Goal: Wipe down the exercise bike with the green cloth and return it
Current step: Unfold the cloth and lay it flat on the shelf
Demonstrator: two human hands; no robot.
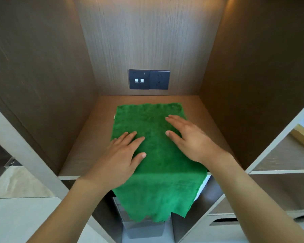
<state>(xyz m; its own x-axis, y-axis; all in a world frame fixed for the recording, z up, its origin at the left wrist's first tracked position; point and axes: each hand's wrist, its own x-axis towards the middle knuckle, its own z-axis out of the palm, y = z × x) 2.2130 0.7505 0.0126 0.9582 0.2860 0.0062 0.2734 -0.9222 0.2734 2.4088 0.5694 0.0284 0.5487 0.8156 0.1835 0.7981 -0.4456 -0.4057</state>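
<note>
Lying flat on the wooden shelf (88, 151), the cloth (158, 155) overhangs the front edge. Left hand (123, 155) and right hand (188, 139) press on it, fingers spread straight.

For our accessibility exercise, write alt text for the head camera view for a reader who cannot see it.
Both hands, the left hand and right hand, press flat on a green cloth spread on a wooden shelf, its near edge hanging over the front. A dark socket panel sits on the back wall.
</note>
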